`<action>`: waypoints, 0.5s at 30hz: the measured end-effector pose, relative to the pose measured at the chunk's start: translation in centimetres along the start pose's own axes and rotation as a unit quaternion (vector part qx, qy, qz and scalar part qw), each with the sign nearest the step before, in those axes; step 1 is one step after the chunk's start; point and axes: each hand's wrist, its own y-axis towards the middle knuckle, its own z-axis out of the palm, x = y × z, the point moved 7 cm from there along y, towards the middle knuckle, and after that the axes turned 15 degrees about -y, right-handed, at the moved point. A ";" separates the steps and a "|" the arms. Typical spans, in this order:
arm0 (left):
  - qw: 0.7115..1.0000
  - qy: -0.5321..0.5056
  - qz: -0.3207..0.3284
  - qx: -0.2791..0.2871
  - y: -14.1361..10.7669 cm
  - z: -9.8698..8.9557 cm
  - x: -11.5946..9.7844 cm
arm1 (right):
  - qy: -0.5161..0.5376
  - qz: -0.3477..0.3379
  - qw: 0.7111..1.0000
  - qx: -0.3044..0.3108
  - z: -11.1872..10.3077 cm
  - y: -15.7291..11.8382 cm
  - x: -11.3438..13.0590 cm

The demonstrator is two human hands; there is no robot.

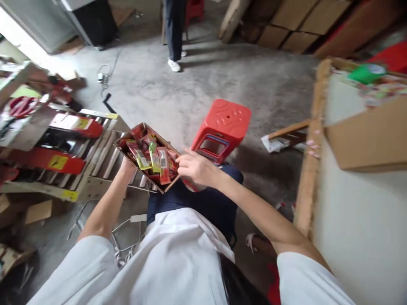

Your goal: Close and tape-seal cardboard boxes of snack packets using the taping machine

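A small open cardboard box (171, 184) is held up in front of my lap, tilted, with several red and green snack packets (154, 156) lying loose inside. My left hand (127, 166) grips the box from its left side; most of its fingers are hidden behind the cardboard. At the right end of the box is my right hand (199, 169), its fingers bent around the rim by the packets. Just below that hand a blurred red-and-white thing shows, too unclear to name.
A roller conveyor (110, 159) with red-and-black machine parts stands left. A red plastic stool (227, 118) is ahead. On the right, a wood-edged table (359, 212) carries a cardboard piece (369, 135) and a green item (365, 73). Another person's legs (174, 31) appear farther off.
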 end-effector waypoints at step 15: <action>0.959 0.184 0.216 0.008 -7.5 -5.8 -17.5 | 0.306 -0.011 0.948 0.088 10.2 11.5 2.5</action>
